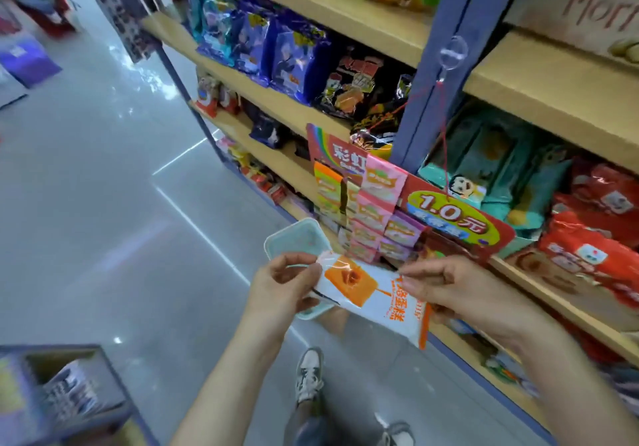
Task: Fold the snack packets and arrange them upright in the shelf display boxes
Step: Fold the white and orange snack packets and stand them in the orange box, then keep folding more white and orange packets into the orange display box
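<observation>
**A:** What is being shown at left and centre?

**B:** The left end of the white-and-orange snack packet [373,290] is being pinched by the left hand [287,283], fingers curled on its clear seal. A teal container [294,238] is being partly hidden behind that hand. The packet is being held slanting in the air, in front of the shelf [553,79].

**A:** And at right?

**B:** The packet's right end is being gripped by the right hand [460,290], fingers curled round its edge. Beyond, small pink packets [380,183] are being displayed upright in the display box [449,217] on the shelf.
</observation>
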The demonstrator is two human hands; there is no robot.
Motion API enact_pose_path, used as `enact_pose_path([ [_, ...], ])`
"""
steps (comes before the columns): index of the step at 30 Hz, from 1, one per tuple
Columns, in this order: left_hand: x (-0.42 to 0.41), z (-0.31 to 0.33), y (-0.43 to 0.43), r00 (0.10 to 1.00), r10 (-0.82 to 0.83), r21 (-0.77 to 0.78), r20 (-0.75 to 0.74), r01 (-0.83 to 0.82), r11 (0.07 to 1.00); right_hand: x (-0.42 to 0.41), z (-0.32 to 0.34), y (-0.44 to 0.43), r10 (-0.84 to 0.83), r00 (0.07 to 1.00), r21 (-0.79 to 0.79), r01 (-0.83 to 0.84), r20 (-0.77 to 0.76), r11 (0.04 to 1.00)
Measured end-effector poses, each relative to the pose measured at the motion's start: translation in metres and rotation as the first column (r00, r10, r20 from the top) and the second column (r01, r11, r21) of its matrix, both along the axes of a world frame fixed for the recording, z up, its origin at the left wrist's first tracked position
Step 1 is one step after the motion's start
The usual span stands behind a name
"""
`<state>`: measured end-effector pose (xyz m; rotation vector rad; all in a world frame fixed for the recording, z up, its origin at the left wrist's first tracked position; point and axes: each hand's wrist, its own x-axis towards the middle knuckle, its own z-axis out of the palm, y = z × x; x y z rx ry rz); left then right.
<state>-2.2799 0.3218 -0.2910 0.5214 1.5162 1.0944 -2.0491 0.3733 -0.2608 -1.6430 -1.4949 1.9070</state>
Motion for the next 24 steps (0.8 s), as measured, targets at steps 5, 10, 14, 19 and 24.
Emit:
enact_pose_path([
  [5, -0.045, -0.098, 0.031, 0.989, 0.138, -0.101, 0.061, -0.131, 0.986, -0.059, -0.095, 0.032, -0.031, 0.995, -0.094, 0.04, 0.095, 0.995],
  [10, -0.076, -0.218, 0.048, 0.981, -0.014, -0.226, -0.193, -0.031, 0.974, -0.114, -0.222, 0.049, -0.196, 0.948, 0.011, 0.2, 0.252, 0.98],
  [14, -0.089, -0.296, 0.045, 0.951, -0.161, -0.335, -0.265, 0.066, 0.94, -0.148, -0.332, 0.06, -0.158, 0.895, 0.079, 0.138, 0.416, 0.987],
  [19, -0.104, -0.367, 0.041, 0.841, -0.372, -0.4, -0.392, 0.208, 0.893, -0.187, -0.43, 0.085, -0.122, 0.828, 0.087, 0.089, 0.548, 0.992],
  [24, -0.117, -0.382, 0.049, 0.868, -0.328, -0.369, -0.374, 0.185, 0.911, -0.215, -0.461, 0.103, -0.156, 0.831, -0.047, 0.214, 0.534, 0.976],
])
